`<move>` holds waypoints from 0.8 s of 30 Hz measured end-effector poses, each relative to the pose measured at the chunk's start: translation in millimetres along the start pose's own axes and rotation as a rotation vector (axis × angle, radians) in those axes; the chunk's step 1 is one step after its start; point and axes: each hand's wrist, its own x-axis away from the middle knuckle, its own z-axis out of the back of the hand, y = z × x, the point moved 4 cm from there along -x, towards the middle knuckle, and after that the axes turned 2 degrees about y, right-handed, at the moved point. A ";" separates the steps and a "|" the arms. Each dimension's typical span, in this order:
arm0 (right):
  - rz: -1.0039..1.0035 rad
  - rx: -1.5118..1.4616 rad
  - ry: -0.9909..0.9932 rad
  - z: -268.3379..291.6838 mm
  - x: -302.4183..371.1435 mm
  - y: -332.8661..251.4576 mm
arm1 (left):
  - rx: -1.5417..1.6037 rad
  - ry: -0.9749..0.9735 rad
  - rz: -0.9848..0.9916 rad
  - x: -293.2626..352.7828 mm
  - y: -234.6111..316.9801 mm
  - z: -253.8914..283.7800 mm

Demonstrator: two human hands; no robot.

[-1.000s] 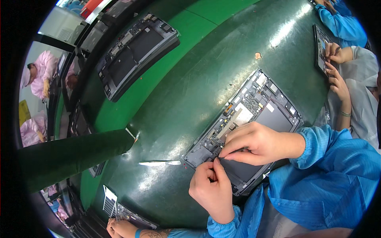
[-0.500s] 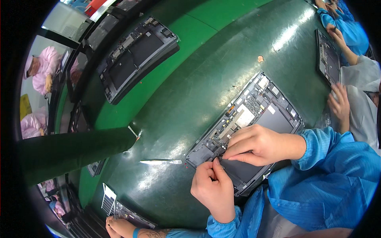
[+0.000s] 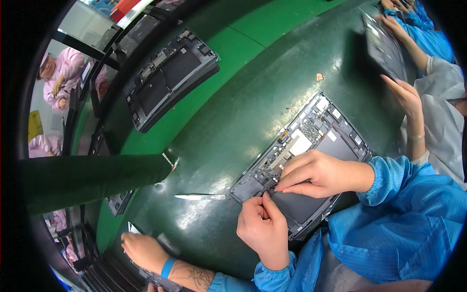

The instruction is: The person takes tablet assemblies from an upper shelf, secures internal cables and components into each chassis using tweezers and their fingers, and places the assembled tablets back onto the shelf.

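An opened laptop base with its circuit board and dark battery area exposed lies at a slant on the green table. Over its near left part both of my hands work close together. My left hand is closed, thumb and index fingertips pinched at the laptop's near left portion. My right hand is likewise in a pinch just right of it, fingertips low over the parts. Whatever sits between the fingertips looks small and dark, and I cannot make it out. A pair of silver tweezers lies left of the laptop.
Another opened laptop base rests at the far left on the bright green strip. A dark post juts in from the left. A co-worker's hand is at lower left; another co-worker at right handles a laptop part.
The right-hand co-worker has raised and tilted their laptop part. The lower-left co-worker's hand has moved up over their work. My hands have stayed nearly in place.
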 end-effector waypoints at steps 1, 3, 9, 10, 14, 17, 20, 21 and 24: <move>0.020 0.003 -0.005 -6.7 -1.5 5.0 | -0.017 0.012 -0.009 -2.3 -5.3 2.9; 0.030 0.039 -0.020 -9.2 -3.2 0.5 | -0.004 0.009 -0.001 -4.0 -5.4 7.0; 0.042 0.069 -0.019 -9.9 -1.8 -7.2 | 0.008 -0.008 0.021 -3.6 -2.0 11.8; 0.051 0.073 -0.025 -10.2 -0.5 -8.2 | 0.004 -0.007 0.016 -3.1 -1.5 12.0; 0.103 0.081 -0.053 -20.6 -8.2 -8.4 | -0.016 -0.009 0.050 -6.8 -9.7 21.4; 0.124 0.114 -0.074 -23.2 -10.4 -9.0 | -0.005 -0.001 0.042 -8.6 -12.7 21.8; 0.105 0.149 -0.066 -17.1 -6.4 -8.0 | 0.025 -0.006 0.020 -10.0 -10.3 14.3; 0.101 0.153 -0.062 -13.8 -3.3 -4.9 | 0.015 -0.016 0.017 -11.7 -7.8 11.3; 0.111 0.130 -0.038 -9.8 -10.6 -9.4 | -0.008 -0.008 0.017 -15.1 -0.7 16.6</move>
